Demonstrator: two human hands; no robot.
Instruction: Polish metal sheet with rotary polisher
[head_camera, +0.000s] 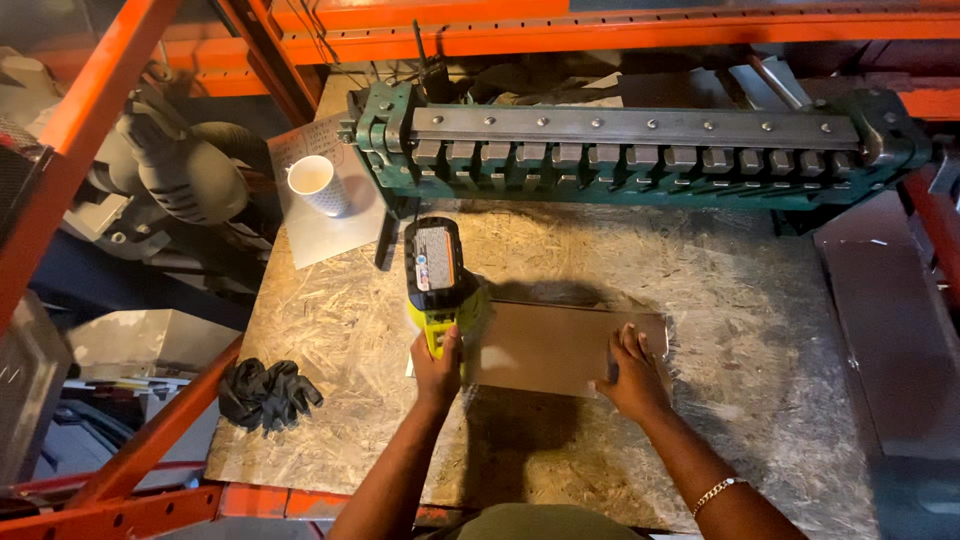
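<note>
The left hand is wrapped around the handle of a yellow-green cordless tool, fingers closed on the grip. The tool stands up from the hand toward the far side of the bench, its black battery end topmost in the head view, its working end hidden below. It touches the left edge of a flat metal sheet.

The right hand lies flat on the sheet's right end, fingers spread and pressing down, fingertips near the far right corner. A chain bracelet sits on that wrist. The sheet lies between the 2 hands, near the front middle of the chipboard bench, directly ahead of the person.

Behind the sheet, across the back of the bench, stands a green metal brake with a row of grey fingers. A white cup rests on paper at the bench's far left corner. A pair of black gloves lies at the left edge, well apart from the left hand. Orange rack beams frame the bench.
</note>
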